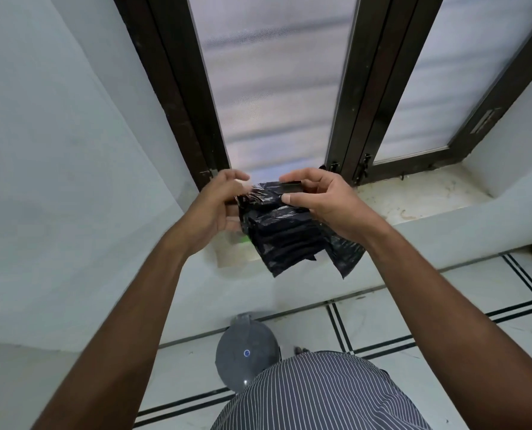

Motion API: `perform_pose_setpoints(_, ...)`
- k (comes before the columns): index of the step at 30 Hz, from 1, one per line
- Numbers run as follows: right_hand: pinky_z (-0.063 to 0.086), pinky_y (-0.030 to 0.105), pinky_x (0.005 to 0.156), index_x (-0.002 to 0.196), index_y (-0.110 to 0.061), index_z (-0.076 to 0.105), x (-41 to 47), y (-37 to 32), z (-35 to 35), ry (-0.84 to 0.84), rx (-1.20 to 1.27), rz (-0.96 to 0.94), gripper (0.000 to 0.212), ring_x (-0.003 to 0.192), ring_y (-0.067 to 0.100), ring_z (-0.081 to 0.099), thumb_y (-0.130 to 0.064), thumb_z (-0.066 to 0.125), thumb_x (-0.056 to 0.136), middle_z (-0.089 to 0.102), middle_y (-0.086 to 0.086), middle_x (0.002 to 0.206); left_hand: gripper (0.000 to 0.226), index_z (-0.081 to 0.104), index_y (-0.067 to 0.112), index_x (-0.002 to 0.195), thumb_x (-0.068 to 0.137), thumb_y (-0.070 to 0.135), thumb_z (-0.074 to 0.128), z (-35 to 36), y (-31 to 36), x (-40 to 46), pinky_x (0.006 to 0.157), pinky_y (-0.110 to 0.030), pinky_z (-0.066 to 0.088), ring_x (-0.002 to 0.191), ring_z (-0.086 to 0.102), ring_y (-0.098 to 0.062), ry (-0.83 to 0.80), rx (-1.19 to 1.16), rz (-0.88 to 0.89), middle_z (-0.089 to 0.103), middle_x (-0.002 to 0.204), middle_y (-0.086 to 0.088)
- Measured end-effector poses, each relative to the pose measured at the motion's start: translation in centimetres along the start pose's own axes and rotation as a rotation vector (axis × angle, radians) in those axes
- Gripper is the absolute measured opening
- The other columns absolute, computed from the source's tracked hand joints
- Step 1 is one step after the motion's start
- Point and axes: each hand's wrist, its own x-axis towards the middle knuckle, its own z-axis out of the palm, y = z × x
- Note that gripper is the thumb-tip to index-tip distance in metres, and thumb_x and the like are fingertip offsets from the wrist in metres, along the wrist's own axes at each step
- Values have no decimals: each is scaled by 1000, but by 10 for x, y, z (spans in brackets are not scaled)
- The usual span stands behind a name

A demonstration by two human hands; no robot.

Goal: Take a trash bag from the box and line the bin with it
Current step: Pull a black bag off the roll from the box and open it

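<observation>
A folded stack of black trash bags (285, 234) hangs in the air in front of the window sill, held between both hands. My left hand (219, 206) pinches its crinkled upper left corner. My right hand (323, 200) grips the top right edge, thumb pressed on the front. One folded bag (345, 256) droops apart on the right side. A grey round bin with a closed lid (246, 352) stands on the floor below, partly hidden by my striped shirt. A pale box (232, 252) with a green mark lies on the sill behind the bags, mostly hidden.
A stone window sill (413, 200) runs to the right under dark-framed frosted windows (277, 88). A white wall (57, 181) fills the left. White floor tiles with black lines (429, 330) lie below.
</observation>
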Motion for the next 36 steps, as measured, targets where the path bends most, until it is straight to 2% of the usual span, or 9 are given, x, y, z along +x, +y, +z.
perform_pose_setpoints(5, 63, 22, 71, 143, -19, 63, -6, -10, 2, -32, -41, 110, 38, 87, 6, 81, -33, 71, 109, 77, 5, 113, 24, 74, 11, 119, 97, 1, 74, 1, -12, 2, 79, -33, 63, 95, 75, -22, 82, 197, 120, 79, 103, -9)
perform_pose_setpoints(9, 46, 12, 45, 101, -16, 67, -9, -13, 9, -102, -50, 246, 42, 43, -1, 58, -49, 47, 117, 62, -12, 53, 23, 84, 11, 100, 95, -8, 71, 3, -11, 1, 96, -41, 63, 108, 76, -24, 140, 336, 312, 81, 111, -10)
perform_pose_setpoints(14, 64, 29, 70, 115, -10, 80, 1, 8, 1, -69, 40, 129, 13, 88, 17, 76, -7, 75, 104, 80, 6, 104, 29, 77, 8, 109, 90, 7, 56, 5, -2, -4, 81, -32, 58, 108, 70, -24, 81, 63, 178, 76, 122, -5)
perform_pose_setpoints(17, 65, 40, 88, 121, -9, 78, 0, 8, 2, -49, 68, 92, 21, 99, 26, 77, -2, 77, 100, 80, 14, 111, 22, 68, 32, 122, 100, 31, 71, 0, -5, -2, 85, -46, 60, 100, 73, -26, 90, 132, 6, 75, 117, 3)
perform_pose_setpoints(20, 61, 52, 105, 131, -7, 73, -2, 5, 4, 3, 71, 77, 28, 120, 42, 76, -11, 77, 103, 77, 25, 130, 27, 72, 22, 125, 99, 16, 76, -2, -10, -6, 84, -42, 65, 103, 79, -24, 54, 217, 44, 81, 115, -3)
perform_pose_setpoints(24, 70, 44, 87, 134, -11, 73, -8, -3, 9, -160, 32, 274, 51, 102, 37, 83, -54, 63, 109, 82, 14, 124, 18, 80, 14, 106, 97, -1, 74, 0, -11, -12, 72, -30, 63, 91, 77, -18, 114, 224, 186, 82, 102, -4)
perform_pose_setpoints(27, 69, 32, 70, 129, -8, 75, -8, 3, 14, -150, 101, 211, 28, 71, 23, 79, -28, 69, 110, 81, 13, 112, 21, 82, 1, 100, 80, 3, 75, -4, -12, -15, 79, -32, 64, 107, 76, -28, 84, 71, 148, 80, 118, -13)
perform_pose_setpoints(30, 68, 29, 71, 136, -3, 72, -7, 6, 15, -107, 141, 180, 31, 75, 22, 79, -1, 71, 104, 79, 13, 106, 24, 82, -4, 104, 83, 8, 80, -9, -17, -19, 96, -41, 64, 116, 75, -28, 94, 57, 137, 78, 126, -10)
perform_pose_setpoints(36, 70, 35, 75, 133, -2, 69, -16, 7, 27, -32, 140, 149, 30, 92, 27, 81, -10, 75, 105, 77, 13, 113, 39, 69, 10, 119, 87, -12, 79, -11, -27, -28, 89, -35, 65, 114, 76, -21, 148, 224, 207, 73, 127, -6)
